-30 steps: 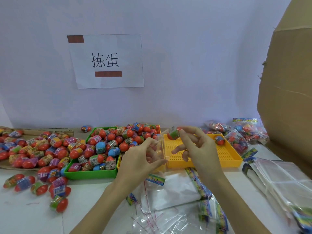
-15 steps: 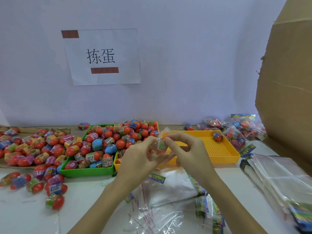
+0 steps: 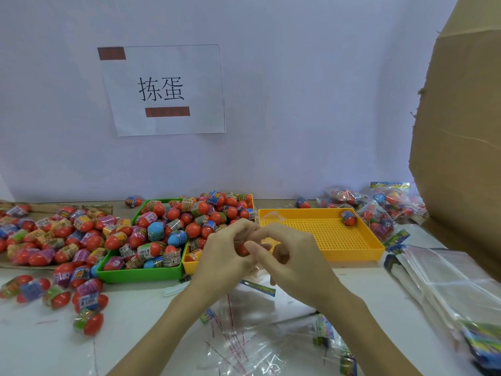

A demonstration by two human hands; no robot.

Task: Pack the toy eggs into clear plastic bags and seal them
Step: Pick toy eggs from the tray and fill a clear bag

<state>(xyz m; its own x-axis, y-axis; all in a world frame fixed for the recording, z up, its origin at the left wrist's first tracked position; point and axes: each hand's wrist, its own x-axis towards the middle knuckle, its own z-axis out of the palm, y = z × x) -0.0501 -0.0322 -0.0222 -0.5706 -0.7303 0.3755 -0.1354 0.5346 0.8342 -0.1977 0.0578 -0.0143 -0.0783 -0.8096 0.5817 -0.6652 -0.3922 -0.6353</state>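
- Since a second ago, right hand (image 3: 292,263) has drawn its egg (image 3: 242,249) back from the yellow tray (image 3: 352,253) to meet left hand (image 3: 225,256).
- Both hands pinch the egg between them (bag film barely visible); its long axis can't be told.
- Spare clear bags (image 3: 244,346) lie just below; the green tray (image 3: 141,275) sits left.

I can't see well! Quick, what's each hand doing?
Left hand: holding a toy egg.
Right hand: fingers curled at the same egg.
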